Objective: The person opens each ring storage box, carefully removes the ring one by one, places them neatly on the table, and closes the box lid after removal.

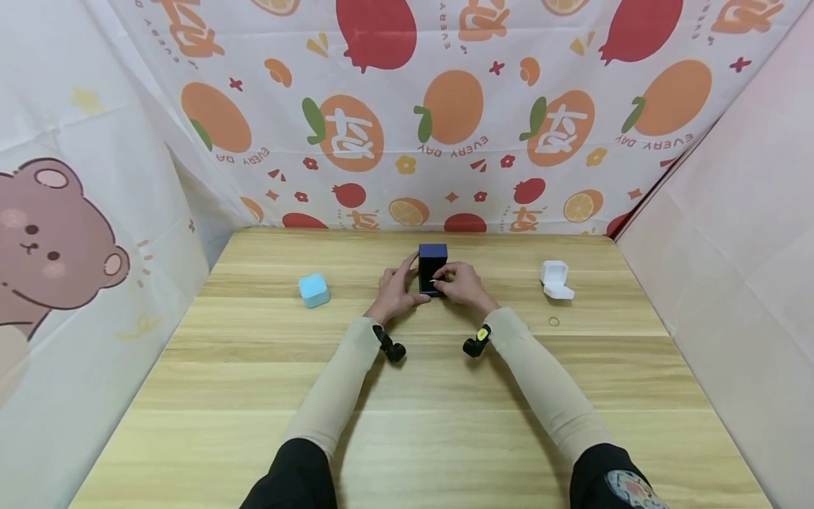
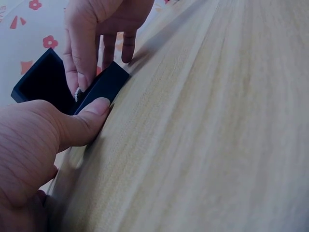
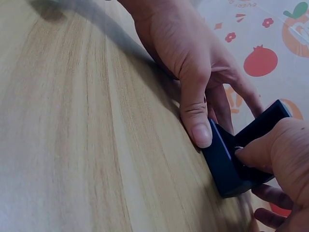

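Note:
A dark blue ring box (image 1: pixel 432 250) stands with its lid up near the back middle of the table. My left hand (image 1: pixel 393 293) holds it from the left side, thumb along the front wall and fingers reaching round behind. In the right wrist view that left thumb (image 3: pixel 201 134) lies against the box's outer wall. My right hand (image 1: pixel 467 286) reaches into the box from the right. Its thumb and index finger pinch a ring with a sparkling band (image 2: pixel 77 94), set low in the box; the fingertips hide part of the ring.
To the left sits a light blue small box (image 1: pixel 314 290), shut. On the right a white ring box (image 1: pixel 556 280) stands with its lid up, and a thin gold-coloured ring (image 1: pixel 554 322) lies in front of it. A fruit-print cloth (image 1: pixel 407 141) hangs behind the table.

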`<state>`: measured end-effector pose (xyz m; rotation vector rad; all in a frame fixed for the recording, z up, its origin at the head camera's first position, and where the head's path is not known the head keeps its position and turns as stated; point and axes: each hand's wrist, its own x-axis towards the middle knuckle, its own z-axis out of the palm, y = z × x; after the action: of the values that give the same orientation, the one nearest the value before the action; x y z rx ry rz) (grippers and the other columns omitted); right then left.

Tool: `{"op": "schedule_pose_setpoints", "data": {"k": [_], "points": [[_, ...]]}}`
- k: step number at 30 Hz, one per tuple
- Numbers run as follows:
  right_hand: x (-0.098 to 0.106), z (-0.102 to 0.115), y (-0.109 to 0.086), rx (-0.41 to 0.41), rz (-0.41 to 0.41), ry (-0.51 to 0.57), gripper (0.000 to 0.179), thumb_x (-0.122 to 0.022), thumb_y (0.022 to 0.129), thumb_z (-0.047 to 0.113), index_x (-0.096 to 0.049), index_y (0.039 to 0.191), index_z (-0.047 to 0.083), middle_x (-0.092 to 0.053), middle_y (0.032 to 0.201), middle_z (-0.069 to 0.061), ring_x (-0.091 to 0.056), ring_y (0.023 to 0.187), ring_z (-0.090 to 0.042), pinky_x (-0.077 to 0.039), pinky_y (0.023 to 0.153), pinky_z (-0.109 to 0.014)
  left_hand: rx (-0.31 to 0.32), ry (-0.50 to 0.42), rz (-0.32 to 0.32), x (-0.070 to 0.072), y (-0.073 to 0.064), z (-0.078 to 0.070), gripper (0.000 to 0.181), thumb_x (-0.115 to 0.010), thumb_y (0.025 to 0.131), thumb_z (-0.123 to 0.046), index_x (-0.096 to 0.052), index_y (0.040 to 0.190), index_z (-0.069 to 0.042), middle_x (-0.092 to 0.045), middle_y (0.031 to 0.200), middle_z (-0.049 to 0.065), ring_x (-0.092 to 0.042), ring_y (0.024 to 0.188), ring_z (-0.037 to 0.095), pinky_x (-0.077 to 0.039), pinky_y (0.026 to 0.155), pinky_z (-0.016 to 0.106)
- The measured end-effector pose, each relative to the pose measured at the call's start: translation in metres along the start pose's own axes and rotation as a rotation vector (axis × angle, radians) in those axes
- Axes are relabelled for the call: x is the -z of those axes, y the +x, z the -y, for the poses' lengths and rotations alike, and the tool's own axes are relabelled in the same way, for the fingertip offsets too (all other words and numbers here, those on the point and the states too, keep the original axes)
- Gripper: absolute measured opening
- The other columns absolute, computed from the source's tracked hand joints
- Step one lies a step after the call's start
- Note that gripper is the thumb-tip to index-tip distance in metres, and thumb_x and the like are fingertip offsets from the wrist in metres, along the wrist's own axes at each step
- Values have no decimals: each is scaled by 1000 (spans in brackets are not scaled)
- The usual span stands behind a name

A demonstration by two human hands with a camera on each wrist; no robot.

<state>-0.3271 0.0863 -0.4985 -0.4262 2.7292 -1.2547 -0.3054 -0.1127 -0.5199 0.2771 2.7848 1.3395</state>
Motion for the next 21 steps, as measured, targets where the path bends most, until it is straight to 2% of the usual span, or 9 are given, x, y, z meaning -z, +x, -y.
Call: {"op": "schedule_pose_setpoints", "data": {"k": [13,21], "points": [[-4,-1,4,-2,-21,-10,16,-70,94,20,-74,105,10,-68,130,-13,-56,132,-32,-36,116,-58,5,1,-3,1,1,0,105,-86,81,-26,-20,160,-44,-56,152,4,-33,136,31,-22,119,55],[-5,-2,5,4,-20,-17,12,-70,93,18,-73,100,8,-69,120,-13,-59,115,-29,-42,108,-54,11,-3,2,1,0,0,104,-87,81,-27,-20,160,-44,-56,152,5,-34,135,31,-24,119,55]]}}
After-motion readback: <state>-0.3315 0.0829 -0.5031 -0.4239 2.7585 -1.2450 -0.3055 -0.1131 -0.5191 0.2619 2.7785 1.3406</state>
